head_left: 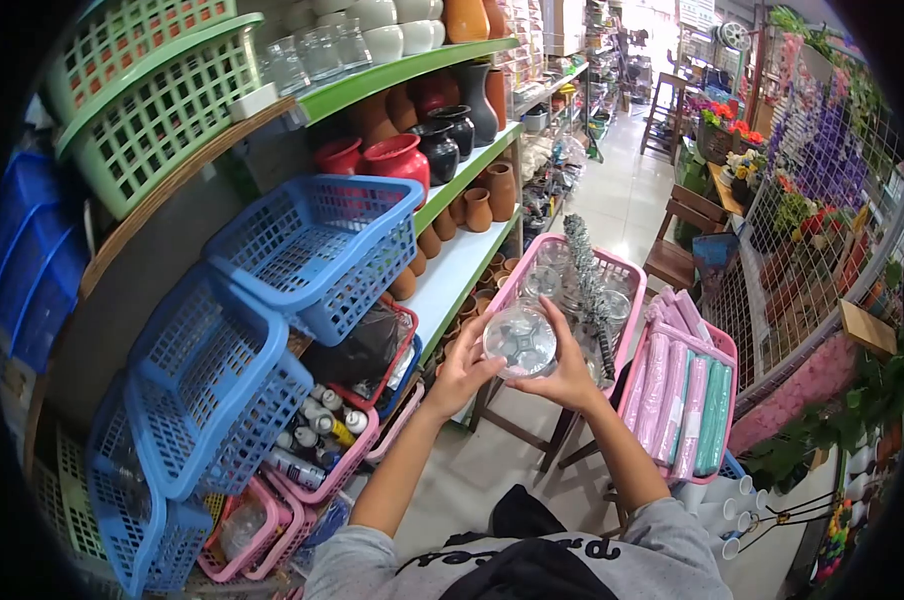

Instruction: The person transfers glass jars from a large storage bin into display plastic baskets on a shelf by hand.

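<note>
A round clear glass bowl (520, 341) is between my two hands in front of me. My left hand (462, 372) wraps its left side, with the thumb near the lower rim. From the right, my right hand (568, 368) grips it, fingers along the far side. Just beyond my hands is a pink basket (622, 264) with several clear glass pieces (545, 283) in it. A silvery tinsel-like strand (584, 275) lies across that basket. My hands hide part of the basket's near side.
Blue plastic baskets (317, 250) are stacked at left, below green ones (162, 120). Shelves (462, 180) hold pots and vases. A pink basket of wrapped rolls (678, 400) stands at right, near a wire rack (772, 270). The aisle floor (612, 170) runs ahead past a wooden chair (687, 235).
</note>
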`<state>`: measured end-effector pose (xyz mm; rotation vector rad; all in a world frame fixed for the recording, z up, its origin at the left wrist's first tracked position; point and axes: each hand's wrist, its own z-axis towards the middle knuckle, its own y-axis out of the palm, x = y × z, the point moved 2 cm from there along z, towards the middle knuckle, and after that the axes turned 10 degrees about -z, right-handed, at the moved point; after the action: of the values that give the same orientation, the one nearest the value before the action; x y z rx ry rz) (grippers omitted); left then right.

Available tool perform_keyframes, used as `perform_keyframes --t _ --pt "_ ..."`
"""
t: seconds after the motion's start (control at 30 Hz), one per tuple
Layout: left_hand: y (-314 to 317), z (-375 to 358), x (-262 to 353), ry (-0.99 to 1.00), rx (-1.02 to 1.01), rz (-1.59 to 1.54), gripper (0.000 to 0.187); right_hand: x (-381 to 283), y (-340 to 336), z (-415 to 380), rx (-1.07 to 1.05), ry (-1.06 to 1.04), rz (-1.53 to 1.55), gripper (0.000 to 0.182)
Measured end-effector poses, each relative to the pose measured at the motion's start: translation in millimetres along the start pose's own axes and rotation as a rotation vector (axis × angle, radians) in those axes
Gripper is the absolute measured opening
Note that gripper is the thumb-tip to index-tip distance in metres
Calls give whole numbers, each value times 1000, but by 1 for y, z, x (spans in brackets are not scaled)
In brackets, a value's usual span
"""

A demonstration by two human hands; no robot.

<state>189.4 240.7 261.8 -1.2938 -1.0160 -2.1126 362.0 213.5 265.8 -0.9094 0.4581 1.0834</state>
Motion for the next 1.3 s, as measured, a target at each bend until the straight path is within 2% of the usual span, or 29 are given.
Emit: perform_keyframes --t 0.2,0.27,0.3,0.33,0.43,0.67,0.87,0.97,1.07,1.3 --pt "0 -79 28 -85 85 20 87 -40 39 -31 -90 31 85 97" --pt "-3 -104 32 -52 77 143 93 -55 51 -40 -130 18 98 96" --pt "-2 -117 37 -78 113 146 103 -63 56 -44 -157 -12 117 95" --pt "0 -130 42 -73 130 148 103 -72 62 -48 -172 -18 125 95" --pt "0 -170 55 11 117 415 112 -97 83 -58 -292 34 231 101" --pt "-1 -248 91 68 418 596 106 -147 132 -58 -488 -208 259 98" --pt "18 -298 118 132 614 638 102 -182 163 -63 -692 -249 434 103" --pt "33 -324 128 118 720 704 101 -193 181 -71 -752 -350 426 103" --pt "45 -355 132 188 819 666 99 -215 198 -81 -837 -385 482 102" --pt "61 -420 154 329 1011 810 94 -287 227 -98 -943 -508 538 92"
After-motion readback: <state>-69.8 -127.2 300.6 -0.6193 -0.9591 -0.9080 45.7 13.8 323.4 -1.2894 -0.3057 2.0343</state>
